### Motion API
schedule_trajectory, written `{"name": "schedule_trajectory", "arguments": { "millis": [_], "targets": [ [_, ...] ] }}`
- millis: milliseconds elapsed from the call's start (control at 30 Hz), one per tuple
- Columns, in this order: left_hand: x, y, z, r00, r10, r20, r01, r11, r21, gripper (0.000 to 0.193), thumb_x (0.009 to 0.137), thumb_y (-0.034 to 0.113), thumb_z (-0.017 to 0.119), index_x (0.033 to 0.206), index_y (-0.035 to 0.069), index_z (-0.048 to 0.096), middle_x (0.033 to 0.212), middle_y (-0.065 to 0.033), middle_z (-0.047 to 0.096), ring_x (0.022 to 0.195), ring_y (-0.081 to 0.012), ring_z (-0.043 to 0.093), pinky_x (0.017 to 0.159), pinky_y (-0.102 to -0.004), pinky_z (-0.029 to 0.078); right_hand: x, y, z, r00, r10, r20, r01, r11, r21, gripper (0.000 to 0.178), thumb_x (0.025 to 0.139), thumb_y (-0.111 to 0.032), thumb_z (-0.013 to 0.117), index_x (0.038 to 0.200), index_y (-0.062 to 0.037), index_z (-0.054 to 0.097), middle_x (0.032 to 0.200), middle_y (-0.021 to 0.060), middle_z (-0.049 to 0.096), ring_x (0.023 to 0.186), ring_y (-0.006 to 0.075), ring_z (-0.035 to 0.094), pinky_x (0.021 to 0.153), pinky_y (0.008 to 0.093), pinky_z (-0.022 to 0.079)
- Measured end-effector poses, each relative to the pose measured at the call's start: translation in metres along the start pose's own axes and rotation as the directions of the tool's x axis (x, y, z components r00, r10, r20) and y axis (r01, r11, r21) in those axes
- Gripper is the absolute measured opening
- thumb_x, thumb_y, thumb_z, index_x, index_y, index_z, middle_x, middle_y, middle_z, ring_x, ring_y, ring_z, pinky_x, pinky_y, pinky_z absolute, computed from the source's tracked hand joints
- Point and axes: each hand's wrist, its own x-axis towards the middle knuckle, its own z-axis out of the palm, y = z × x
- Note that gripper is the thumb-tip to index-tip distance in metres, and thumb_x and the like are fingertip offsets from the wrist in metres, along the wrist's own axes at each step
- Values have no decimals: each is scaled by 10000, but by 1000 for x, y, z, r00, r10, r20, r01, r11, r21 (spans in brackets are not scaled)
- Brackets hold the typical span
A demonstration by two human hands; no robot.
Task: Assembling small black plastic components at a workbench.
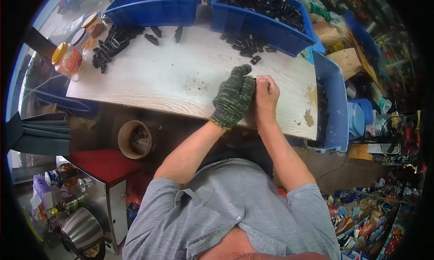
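Note:
My left hand (232,96), in a dark green knitted work glove, is closed over the right part of the white wood-grain table (149,81). Beside it, bare and curled into a fist, my right hand (266,96) presses up against the glove. Whatever sits between the two hands is hidden by the fingers. Just beyond them lies a small heap of black plastic parts (246,45), with one part (256,60) nearest my hands. A larger pile of longer black pieces (110,45) covers the far left of the table, and a few single ones (178,34) lie to its right.
Two blue bins stand along the far edge: a left bin (153,13) and a right bin (266,27) filled with black parts. Another blue bin (335,101) adjoins the right edge. Lidded jars (68,58) stand at far left. Below the front edge is a round bucket (124,140).

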Motion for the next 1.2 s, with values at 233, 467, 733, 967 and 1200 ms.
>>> {"name": "schedule_trajectory", "arguments": {
  "millis": [233, 467, 733, 967, 1200],
  "targets": [
    [10, -1, -4, 993, -5, 115, -16, 984, 176, 295, 952, 227, 586, 1182, 50, 635, 1096, -182, 674, 994, -349, 657, 837, -447, 511, 3, 10, -10, 998, 55, -20, -53, 996, 65, 271, 968, -243, 549, 762, -67, 546, 625, -47, 382, 611, 53, 375, 571, 255, 362],
    [121, -30, -119, 925, 371, -84, -17, 262, 965, 303, 937, 305, 518, 1136, 125, 658, 1122, -158, 670, 1112, -354, 602, 1093, -573, 326, 39, -4, -54, 896, 418, -152, -342, 865, 367, 300, 963, -310, 539, 832, -50, 466, 561, 14, 325, 468, 170, 416, 550, 496, 562],
    [140, -41, -127, 999, 45, -12, 9, 72, 997, 297, 930, 199, 506, 1158, 136, 685, 1001, -140, 715, 998, -323, 660, 854, -474, 517, 89, -7, -139, 719, 351, -600, -263, 936, 233, 390, 914, -352, 613, 1012, 20, 550, 529, 19, 309, 403, 171, 401, 516, 478, 580],
    [116, -27, -119, 982, 63, 177, -186, 200, 962, 286, 916, 163, 526, 1142, 197, 697, 1023, -116, 706, 956, -316, 659, 833, -443, 523, 88, -2, -76, 846, 481, -228, -501, 865, -35, 416, 873, -376, 689, 975, 19, 610, 545, 18, 394, 384, 159, 408, 471, 381, 541],
    [81, -23, -112, 856, 216, 469, -495, 89, 864, 304, 887, 137, 518, 1122, 170, 707, 889, -87, 656, 877, -277, 623, 735, -407, 523, 104, -1, -40, 871, 474, -130, -486, 790, -375, 417, 829, -410, 749, 816, -8, 639, 575, 45, 491, 359, 160, 417, 387, 361, 463]
  ]
}}
